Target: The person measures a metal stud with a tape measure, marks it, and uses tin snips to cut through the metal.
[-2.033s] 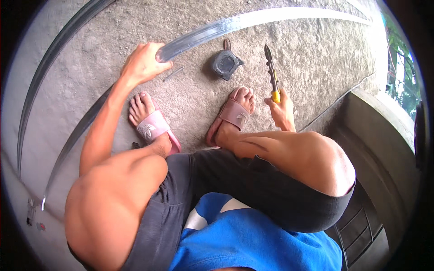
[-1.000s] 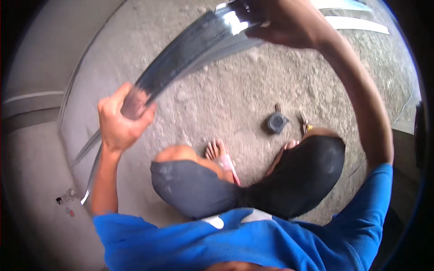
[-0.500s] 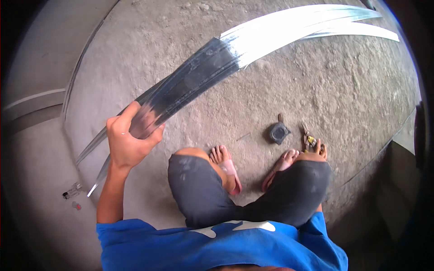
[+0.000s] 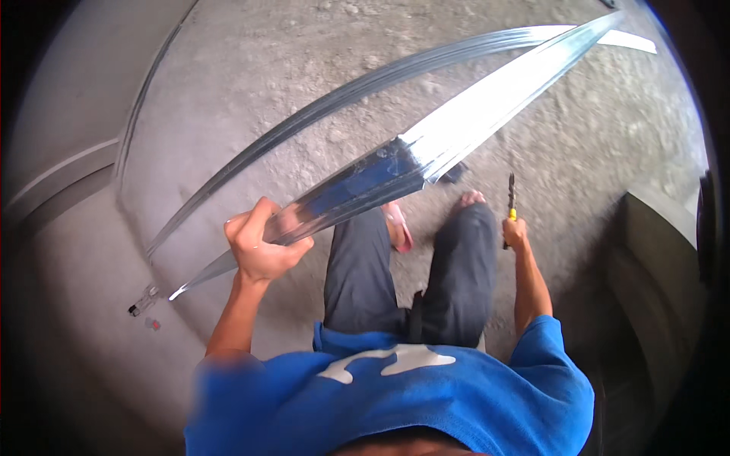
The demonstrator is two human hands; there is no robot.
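Note:
A long, shiny metal channel [image 4: 357, 178] slants across the view from lower left to upper right, raised off the floor in front of my legs. My left hand [image 4: 262, 245] is closed round it near its left end. A fold or cut shows across its middle, where the dull part meets the bright part. In my right hand [image 4: 515, 230], beside my right knee, is a pair of snips [image 4: 512, 199] with yellow on the handles, jaws pointing away from me. Another metal channel [image 4: 327, 100] lies on the floor beyond the first.
A dark tape measure [image 4: 455, 173] on the rough, dusty floor is partly covered by the raised channel. Small dark and clear items [image 4: 143, 301] and a red bit [image 4: 154, 324] lie at left. A concrete ledge [image 4: 660, 220] stands at right, a wall at left.
My left hand has lifted one channel off the other and brought it nearer, turning it. My right hand has picked up the snips from the floor. My legs have straightened somewhat.

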